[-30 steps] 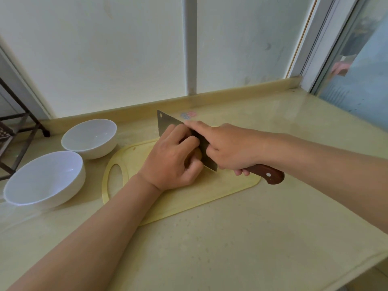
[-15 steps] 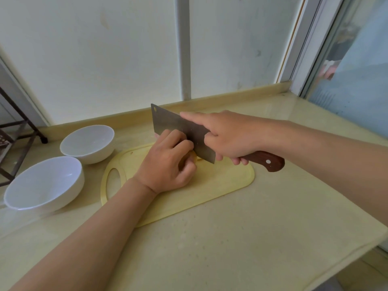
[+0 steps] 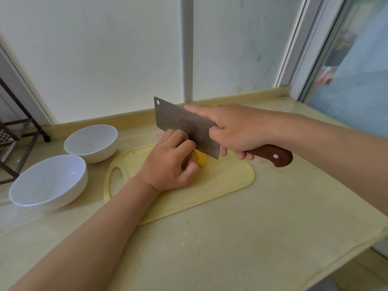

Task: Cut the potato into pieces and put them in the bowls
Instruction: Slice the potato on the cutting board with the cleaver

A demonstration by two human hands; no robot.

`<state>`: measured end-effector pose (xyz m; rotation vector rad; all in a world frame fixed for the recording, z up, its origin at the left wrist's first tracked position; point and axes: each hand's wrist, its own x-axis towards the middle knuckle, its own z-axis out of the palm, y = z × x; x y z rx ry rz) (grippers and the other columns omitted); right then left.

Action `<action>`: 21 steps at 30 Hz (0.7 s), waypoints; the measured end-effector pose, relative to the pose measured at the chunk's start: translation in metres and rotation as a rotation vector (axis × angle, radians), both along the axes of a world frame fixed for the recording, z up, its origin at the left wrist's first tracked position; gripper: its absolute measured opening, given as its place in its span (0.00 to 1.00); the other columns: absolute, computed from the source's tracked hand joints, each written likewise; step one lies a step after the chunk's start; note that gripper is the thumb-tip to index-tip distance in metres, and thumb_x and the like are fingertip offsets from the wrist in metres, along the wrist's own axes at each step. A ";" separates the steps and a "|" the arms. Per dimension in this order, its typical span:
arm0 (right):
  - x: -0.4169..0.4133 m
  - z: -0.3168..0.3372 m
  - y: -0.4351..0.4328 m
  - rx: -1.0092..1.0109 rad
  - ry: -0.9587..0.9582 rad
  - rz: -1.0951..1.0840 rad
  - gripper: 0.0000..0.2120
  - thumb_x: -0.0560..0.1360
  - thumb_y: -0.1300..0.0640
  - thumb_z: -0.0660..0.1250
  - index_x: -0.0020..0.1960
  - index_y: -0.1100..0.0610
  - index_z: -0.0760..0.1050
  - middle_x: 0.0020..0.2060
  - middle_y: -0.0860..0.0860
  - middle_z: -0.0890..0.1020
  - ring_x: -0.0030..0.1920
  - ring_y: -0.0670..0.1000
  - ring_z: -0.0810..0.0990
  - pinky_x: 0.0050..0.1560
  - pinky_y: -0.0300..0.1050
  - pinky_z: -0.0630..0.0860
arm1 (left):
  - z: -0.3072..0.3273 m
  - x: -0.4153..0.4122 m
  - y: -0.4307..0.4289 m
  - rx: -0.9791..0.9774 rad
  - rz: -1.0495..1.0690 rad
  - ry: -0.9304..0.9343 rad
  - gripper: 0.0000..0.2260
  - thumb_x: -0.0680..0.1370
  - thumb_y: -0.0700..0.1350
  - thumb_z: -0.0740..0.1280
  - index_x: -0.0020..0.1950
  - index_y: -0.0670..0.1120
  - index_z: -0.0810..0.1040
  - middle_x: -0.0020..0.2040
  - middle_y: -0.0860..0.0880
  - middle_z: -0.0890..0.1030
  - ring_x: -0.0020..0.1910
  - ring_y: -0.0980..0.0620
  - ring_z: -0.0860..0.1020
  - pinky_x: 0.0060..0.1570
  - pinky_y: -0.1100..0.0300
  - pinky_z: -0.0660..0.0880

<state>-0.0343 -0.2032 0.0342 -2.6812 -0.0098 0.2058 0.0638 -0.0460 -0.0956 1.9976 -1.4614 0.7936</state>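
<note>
- Right grip (image 3: pixel 237 131) is curling round the cleaver (image 3: pixel 184 124) handle, forefinger lying along the blade.
- Left grip (image 3: pixel 168 164) is curling over the potato (image 3: pixel 201 161), pinning it to the cutting board (image 3: pixel 231 177).
- Slicing appears under way; the next stroke is calling for tucked knuckles.
- Bowls (image 3: pixel 98 156) (image 3: pixel 69 196) are standing on the worktop (image 3: pixel 231 238), holding no pieces.

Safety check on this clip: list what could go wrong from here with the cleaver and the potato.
1. The cleaver, gripped by the right hand, has its blade close against the knuckles of the left hand; a tilted chop could nick them.
2. Only a small end of the potato shows past those fingers, so the margin for the cut looks thin, and it might roll.
3. The cutting board lies on a smooth counter and may slide.
</note>
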 end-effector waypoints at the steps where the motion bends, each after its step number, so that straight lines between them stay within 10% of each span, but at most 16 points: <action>1: -0.001 0.001 0.000 0.005 -0.002 0.000 0.38 0.81 0.64 0.50 0.80 0.28 0.49 0.41 0.59 0.83 0.20 0.48 0.75 0.28 0.48 0.81 | 0.000 0.000 0.000 -0.002 0.000 -0.002 0.05 0.70 0.39 0.67 0.41 0.36 0.78 0.40 0.41 0.74 0.36 0.43 0.69 0.38 0.48 0.70; 21: -0.010 0.002 0.002 -0.015 0.012 -0.007 0.37 0.82 0.62 0.50 0.80 0.28 0.47 0.42 0.59 0.83 0.21 0.49 0.76 0.29 0.49 0.82 | -0.002 0.001 -0.001 -0.044 -0.008 -0.047 0.04 0.71 0.38 0.68 0.38 0.37 0.77 0.39 0.42 0.74 0.35 0.45 0.67 0.36 0.49 0.69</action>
